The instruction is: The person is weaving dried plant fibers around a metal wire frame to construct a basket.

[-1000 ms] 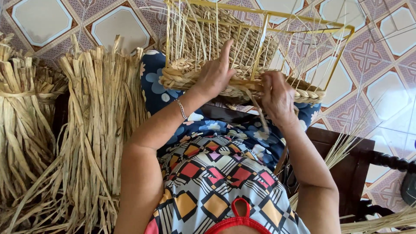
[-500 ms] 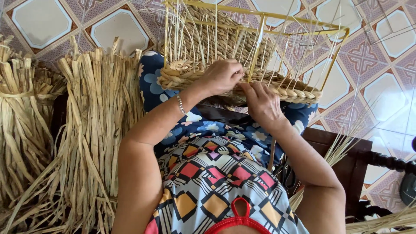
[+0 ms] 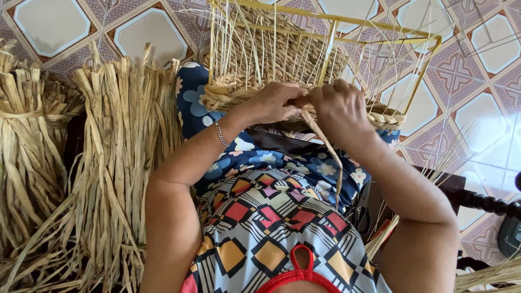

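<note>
A half-woven straw basket (image 3: pixel 282 59) on a yellow wire frame (image 3: pixel 380 27) rests on my lap, its thin upright strands sticking up. A thick braided rim (image 3: pixel 225 95) runs along its near edge. My left hand (image 3: pixel 271 102) grips the braid at the rim, fingers curled over it. Close beside it, my right hand (image 3: pixel 339 108) is closed on a straw strand (image 3: pixel 325 157) that hangs down from the rim toward my lap. The two hands nearly touch at the middle of the rim.
Tall bundles of dried straw (image 3: pixel 116 163) stand at my left, with another tied bundle (image 3: pixel 27 146) further left. Patterned floor tiles (image 3: pixel 146 27) lie beyond. A dark wooden chair arm (image 3: pixel 477 201) and loose straw (image 3: pixel 488 274) are at the right.
Both hands have come together at the middle of the rim. The left hand, spread flat on the basket before, has closed on the braid; the right has moved up to it.
</note>
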